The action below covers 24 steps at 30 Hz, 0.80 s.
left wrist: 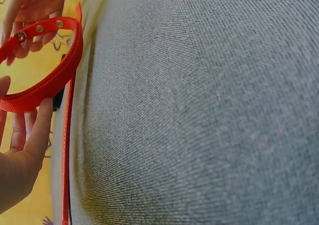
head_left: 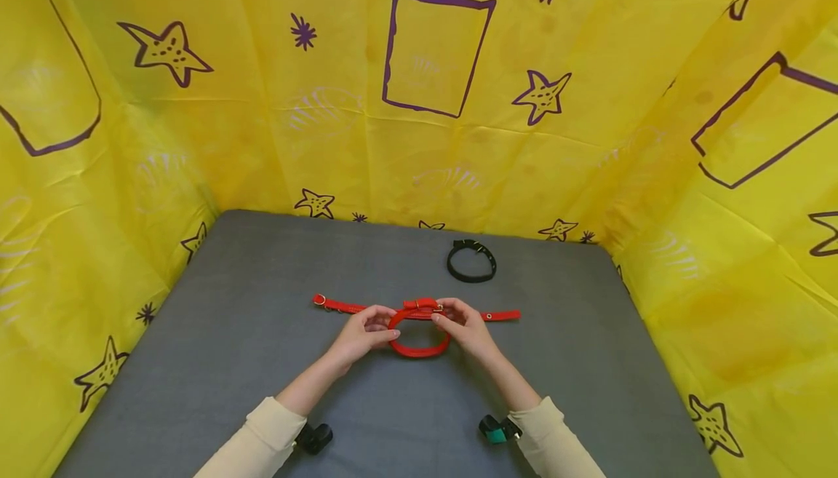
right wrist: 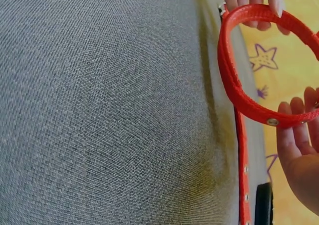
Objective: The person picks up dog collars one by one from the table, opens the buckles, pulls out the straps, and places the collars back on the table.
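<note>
A red pet collar (head_left: 420, 352), fastened into a loop, is held up between both hands above the grey table. My left hand (head_left: 362, 334) pinches its left side between thumb and fingers. On the opposite side my right hand (head_left: 470, 329) grips it near the metal buckle. Metal eyelets show along the looped collar (left wrist: 75, 56) in the left wrist view. Behind the hands a second red collar (head_left: 502, 316) lies stretched out flat on the table, its middle hidden by the hands and loop.
Farther back, right of centre, lies a black collar (head_left: 471, 278) closed in a ring. The grey tabletop (head_left: 249, 267) is enclosed at the back and sides by yellow cloth (head_left: 262, 143) with purple drawings. Dark devices (head_left: 316, 439) are strapped at both wrists.
</note>
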Motion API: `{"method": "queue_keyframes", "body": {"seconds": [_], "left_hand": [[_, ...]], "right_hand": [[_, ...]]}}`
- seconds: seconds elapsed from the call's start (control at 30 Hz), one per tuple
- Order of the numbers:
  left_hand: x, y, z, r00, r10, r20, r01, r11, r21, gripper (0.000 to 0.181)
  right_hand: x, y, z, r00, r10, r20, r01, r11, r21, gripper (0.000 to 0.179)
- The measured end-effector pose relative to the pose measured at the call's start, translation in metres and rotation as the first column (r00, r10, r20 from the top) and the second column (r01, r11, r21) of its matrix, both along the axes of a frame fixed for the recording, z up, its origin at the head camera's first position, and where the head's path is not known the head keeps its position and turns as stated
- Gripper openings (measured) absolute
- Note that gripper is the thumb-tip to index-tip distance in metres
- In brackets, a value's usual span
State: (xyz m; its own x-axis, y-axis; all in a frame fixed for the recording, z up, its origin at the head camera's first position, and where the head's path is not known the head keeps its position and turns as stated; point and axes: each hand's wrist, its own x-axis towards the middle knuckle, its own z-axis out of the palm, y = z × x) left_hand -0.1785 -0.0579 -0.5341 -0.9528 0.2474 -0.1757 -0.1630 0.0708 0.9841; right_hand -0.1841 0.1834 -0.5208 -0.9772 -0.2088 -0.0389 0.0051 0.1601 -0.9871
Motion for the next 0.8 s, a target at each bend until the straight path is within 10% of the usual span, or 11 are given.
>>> {"method": "queue_keyframes", "body": {"seconds": [0.2,0.8], "left_hand": [[0.004,-0.002,-0.001,0.999,-0.007,-0.037,0.005,0.999,-0.036,0.035],[0.008,-0.008,0.002,0.99,-0.058,-0.125,0.042,0.99,-0.134,0.03]], "right_hand": [[0.012,-0.004,0.023,0.999,0.026,-0.039,-0.024,0.999,0.041,0.024],[0.02,-0.006,0.025,0.994,0.075,-0.084,-0.067,0.993,0.096,0.023]]}}
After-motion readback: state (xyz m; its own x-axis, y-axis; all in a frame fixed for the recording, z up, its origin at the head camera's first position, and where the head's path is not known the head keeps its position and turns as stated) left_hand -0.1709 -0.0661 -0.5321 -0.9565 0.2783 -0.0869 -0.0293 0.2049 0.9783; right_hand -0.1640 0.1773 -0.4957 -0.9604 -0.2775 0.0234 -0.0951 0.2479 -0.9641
